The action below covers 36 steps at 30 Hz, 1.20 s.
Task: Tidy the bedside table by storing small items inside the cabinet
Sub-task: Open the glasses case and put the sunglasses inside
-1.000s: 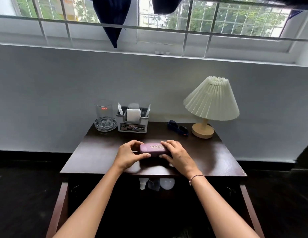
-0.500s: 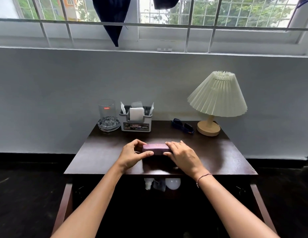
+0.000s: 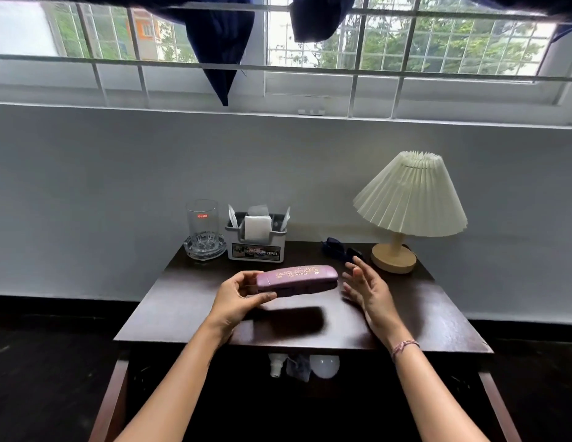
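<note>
- Item under task: purple hard-shell glasses case w/ gold lettering on lid (image 3: 297, 280). Held in the air above the dark brown wooden tabletop (image 3: 406, 314), not touching it; its shadow falls on the wood below. Long axis runs left-right, right end slightly higher.
- Left hand (image 3: 235, 298): pinches the case's left end, thumb at the front lower edge, fingers curled over the top.
- Right hand (image 3: 369, 290): fingers spread and straight, palm facing the case's right end, just beside it, no contact. Braided bracelet (image 3: 404, 346) on the wrist.
- Rear left of tabletop: clear glass tumbler w/ red label (image 3: 202, 223), upright inside a clear glass ashtray (image 3: 204, 248).
- Just right of that: grey plastic organiser box (image 3: 256, 247) w/ white papers standing in it.
- Rear centre-right: dark blue sunglasses (image 3: 340, 252), lying near the lamp base.
- Rear right: table lamp w/ cream pleated shade and round wooden base (image 3: 409, 199), upright.
- Cabinet (image 3: 114, 400) under the tabletop: doors swung out on both sides, interior dark. At the top front edge: small white bottle (image 3: 276, 365), dark cloth (image 3: 298, 366), white bulb (image 3: 324, 366), side by side.
</note>
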Motion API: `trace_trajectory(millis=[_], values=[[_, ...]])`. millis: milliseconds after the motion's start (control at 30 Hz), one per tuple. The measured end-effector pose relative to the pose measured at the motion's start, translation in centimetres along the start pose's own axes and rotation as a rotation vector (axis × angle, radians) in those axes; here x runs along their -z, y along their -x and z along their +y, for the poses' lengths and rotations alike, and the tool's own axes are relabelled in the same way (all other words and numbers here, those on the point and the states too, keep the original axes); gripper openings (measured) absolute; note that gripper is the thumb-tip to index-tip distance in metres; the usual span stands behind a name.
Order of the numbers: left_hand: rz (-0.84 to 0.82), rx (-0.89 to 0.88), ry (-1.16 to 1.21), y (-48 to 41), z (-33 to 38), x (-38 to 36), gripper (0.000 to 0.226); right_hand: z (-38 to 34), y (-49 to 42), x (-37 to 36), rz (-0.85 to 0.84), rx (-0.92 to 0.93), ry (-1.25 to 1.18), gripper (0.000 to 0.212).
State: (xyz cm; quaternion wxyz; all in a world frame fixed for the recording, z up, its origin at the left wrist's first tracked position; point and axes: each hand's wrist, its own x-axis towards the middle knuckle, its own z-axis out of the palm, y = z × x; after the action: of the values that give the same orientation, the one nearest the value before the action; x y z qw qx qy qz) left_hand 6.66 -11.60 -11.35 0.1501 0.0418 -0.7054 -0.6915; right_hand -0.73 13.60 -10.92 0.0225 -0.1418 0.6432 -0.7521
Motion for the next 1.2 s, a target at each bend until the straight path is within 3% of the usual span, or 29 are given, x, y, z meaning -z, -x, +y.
trace_trajectory(millis=[100,167,467,800,1200], values=[[0.002,0.007,0.027,0.2,-0.1,0.0,0.046,0.6,-0.2,0.5,-0.134,-0.033,0.02,0.057],[-0.007,0.013,0.036,0.3,0.0,0.0,0.047,0.9,-0.3,0.6,-0.174,-0.034,0.054,0.048],[-0.012,-0.001,-0.007,0.1,0.0,-0.2,0.053,0.8,-0.6,0.7,-0.192,-0.03,0.025,0.048],[-0.015,0.007,0.067,0.3,0.3,0.0,0.053,1.6,-1.4,1.3,-0.316,-0.046,-0.035,0.065],[-0.053,0.055,0.133,0.0,0.2,0.4,0.051,0.9,-0.6,0.6,-0.174,-0.011,0.032,0.053]])
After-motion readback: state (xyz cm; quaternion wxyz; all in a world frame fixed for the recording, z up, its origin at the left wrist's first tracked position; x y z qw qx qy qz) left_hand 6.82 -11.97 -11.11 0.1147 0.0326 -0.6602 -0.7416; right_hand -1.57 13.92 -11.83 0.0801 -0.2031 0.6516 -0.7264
